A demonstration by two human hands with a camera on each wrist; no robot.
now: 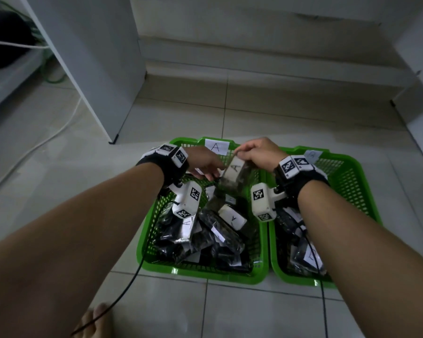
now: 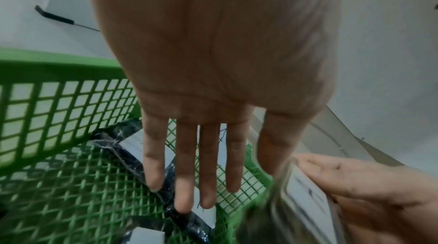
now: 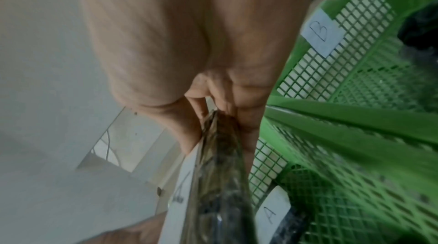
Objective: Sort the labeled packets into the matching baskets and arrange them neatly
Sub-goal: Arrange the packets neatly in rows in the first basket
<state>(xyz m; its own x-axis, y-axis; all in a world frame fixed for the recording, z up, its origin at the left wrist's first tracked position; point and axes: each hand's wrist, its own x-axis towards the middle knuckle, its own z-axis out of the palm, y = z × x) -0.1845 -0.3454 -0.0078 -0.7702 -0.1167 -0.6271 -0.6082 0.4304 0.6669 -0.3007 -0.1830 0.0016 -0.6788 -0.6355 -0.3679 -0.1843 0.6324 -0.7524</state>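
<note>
**Packet A held above basket A, sorting seems nearly finished**

The packet [image 1: 235, 173] is in the air over the far part of basket A [image 1: 142, 242], the left one of two green baskets that stand side by side on the tiled floor. The right hand [image 1: 259, 152] pinches its top edge between thumb and fingers, so it hangs down. The left hand [image 1: 203, 162] reaches toward it with fingers straight and spread; in the wrist view they hold nothing, and I cannot tell if they touch the packet.

I judge the sorting is mostly done. Many packets already lie in basket A, and several show a white label with "A". Basket B [image 1: 352, 181] also holds some packets near the right arm; one label there looks like "B". No packets are visible on the floor. What is left is the neat arranging, because the packets in basket A lie in a loose heap, crossing each other.

The held packet is a clear plastic bag with dark content inside and a white paper label with a handwritten "A". It looks thin, soft and glossy, so it may slide easily.
</note>
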